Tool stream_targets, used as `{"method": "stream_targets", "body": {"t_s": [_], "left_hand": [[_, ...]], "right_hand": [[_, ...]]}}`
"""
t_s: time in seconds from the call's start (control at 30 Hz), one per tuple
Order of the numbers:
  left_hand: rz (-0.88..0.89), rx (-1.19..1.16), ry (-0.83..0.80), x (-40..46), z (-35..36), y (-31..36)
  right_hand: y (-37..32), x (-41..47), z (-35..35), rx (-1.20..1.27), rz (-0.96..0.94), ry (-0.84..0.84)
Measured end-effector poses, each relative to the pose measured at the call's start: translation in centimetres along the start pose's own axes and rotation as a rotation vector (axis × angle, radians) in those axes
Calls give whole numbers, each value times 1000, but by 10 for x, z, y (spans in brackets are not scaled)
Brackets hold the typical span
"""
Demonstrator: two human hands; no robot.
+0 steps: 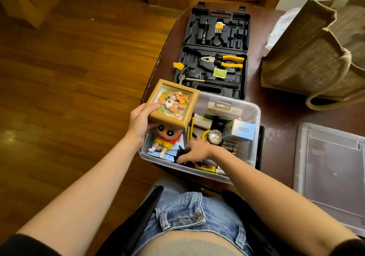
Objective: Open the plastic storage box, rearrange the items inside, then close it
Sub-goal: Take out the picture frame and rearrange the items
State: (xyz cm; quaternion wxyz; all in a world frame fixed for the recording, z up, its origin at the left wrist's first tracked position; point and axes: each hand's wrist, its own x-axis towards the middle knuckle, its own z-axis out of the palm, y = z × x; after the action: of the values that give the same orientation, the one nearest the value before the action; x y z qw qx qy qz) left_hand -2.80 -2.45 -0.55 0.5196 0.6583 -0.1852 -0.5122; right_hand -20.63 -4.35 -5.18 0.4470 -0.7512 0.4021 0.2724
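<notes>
I see my right hand down inside the clear box at its near side, fingers curled round something small and black that I cannot make out. The box stands open at the table's near left edge, packed with small items: a yellow-shirted doll in its near-left corner, a white carton and a shiny round thing toward the right. My left hand grips a wooden picture frame by its near corner, thumb on the front and fingers underneath, holding it tilted above the box's far-left corner, over the doll's head. The lid lies flat on the table to the right, apart from the box. Beyond the box a black tool case lies open, with pliers and a hammer in it. A woven bag stands at the far right.
</notes>
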Motion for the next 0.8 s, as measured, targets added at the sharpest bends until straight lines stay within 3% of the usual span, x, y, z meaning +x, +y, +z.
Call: {"method": "stream_targets", "body": {"t_s": [0.2,0.33,0.4,0.5,0.67,0.8], "left_hand": [[4,-1,13,-1,1,-2],[0,-9,10,1,0,-2],[-3,-13,6,2,-1,-2],[-4,-11,-1,3,-1,-3],[2,-12,-13,3,-2,-4],[4,-4,-11,2,-2,-4]], "right_hand": [[-4,-3,13,-66,-16,242],[7,-18,13,429,-65,378],[16,-26,11,526,-65,381],[22,-32,9,363,-55,347],[8,-32,6,-161,-40,430],[-10,-26,13,-309,-25,452]]}}
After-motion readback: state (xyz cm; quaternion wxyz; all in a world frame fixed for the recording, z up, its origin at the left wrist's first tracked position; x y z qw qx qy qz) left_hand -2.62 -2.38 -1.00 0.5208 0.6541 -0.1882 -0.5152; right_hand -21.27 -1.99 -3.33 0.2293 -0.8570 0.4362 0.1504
